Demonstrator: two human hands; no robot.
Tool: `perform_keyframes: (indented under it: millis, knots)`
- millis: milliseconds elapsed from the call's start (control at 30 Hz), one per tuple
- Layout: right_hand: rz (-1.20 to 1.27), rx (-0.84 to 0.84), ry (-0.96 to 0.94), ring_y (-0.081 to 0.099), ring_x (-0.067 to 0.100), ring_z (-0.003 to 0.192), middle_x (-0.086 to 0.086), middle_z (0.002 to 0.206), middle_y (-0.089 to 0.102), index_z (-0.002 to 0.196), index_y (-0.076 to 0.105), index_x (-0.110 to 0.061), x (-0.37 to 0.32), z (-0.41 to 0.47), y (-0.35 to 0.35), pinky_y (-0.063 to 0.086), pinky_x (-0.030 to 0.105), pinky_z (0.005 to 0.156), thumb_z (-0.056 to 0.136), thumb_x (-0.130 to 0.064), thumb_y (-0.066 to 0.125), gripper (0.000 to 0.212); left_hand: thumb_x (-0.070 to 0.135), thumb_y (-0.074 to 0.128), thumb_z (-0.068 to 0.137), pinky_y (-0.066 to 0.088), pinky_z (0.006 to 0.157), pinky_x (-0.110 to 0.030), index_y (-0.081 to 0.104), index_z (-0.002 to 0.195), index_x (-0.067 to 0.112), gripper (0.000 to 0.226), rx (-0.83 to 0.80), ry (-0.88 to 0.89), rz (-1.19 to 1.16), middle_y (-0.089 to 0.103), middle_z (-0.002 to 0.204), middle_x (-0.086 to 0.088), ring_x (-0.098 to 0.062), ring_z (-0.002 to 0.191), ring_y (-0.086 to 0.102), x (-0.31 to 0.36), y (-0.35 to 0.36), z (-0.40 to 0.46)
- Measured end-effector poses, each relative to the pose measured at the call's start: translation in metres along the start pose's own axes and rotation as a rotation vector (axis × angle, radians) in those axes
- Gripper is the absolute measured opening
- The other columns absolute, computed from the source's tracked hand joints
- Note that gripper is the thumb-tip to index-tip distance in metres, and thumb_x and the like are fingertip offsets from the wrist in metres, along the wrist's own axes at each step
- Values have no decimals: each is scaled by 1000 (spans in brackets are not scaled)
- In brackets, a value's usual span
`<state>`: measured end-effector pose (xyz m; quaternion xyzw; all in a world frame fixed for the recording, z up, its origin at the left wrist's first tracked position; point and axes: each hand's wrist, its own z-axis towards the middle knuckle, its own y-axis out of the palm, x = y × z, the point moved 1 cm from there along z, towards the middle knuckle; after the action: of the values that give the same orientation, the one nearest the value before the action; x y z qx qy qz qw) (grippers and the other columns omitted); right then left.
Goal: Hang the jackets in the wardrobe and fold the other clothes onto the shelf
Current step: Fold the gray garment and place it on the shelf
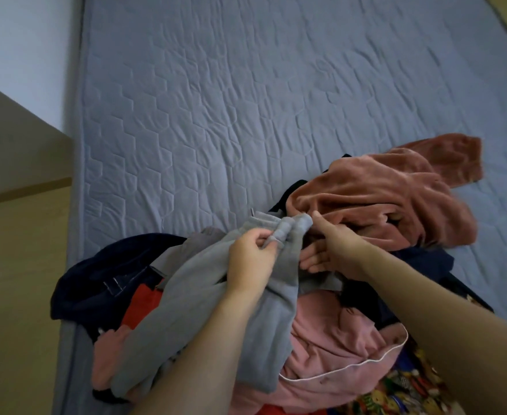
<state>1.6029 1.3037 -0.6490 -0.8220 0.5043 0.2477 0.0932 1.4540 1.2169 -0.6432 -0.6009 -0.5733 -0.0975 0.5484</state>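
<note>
clothes heaped at the near edge of the bed, spilling toward the camera. nearest, at lower right: a bright patterned fabric, partly under a pale pink garment with white piping. beside it on the left, a red piece and a dark navy garment reaching the mattress edge. draped across the heap, a grey sweatshirt, running from lower left up to its bunched end near the middle. left hand pinching that bunched grey cloth between thumb and curled fingers, grip clenched on the fabric. right hand just beside it, thumb raised, fingers straight and slipped in under the grey folds, grip released, holding nothing. both forearms crossing the pile and hiding part of it. farther on, touching the grey end, a dusty rose velvety garment crumpled over something black, one sleeve flung out to the right. beyond, quilted blue-grey mattress cover, bare. at far left, a white wall and a beige wooden panel alongside the bed.
</note>
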Motion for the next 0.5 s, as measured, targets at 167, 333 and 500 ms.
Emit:
perform_keyframes:
  millis: [167,333,500]
  knots:
    - [-292,91,-66,70,29,65,12,78,73,114,57,-19,-23,21,-7,58,33,59,98,-45,42,34,24,74,82,52,68,-19,66,82,25,8,159,-25,-108,69,75,10,0,71,64,7,5,9]
    - [-201,87,-129,70,36,86,16,96,71,102,65,-13,-34,31,-3,60,46,71,96,-30,55,21,22,72,85,55,73,-25,68,88,19,6,100,-38,-95,69,80,7,-5,76,65,8,15,8]
    - [-123,122,-158,68,36,75,21,82,64,79,59,-5,-33,34,1,59,51,71,84,-7,64,8,23,69,88,56,72,-29,67,91,18,6,160,33,-71,70,83,7,-6,77,66,9,14,4]
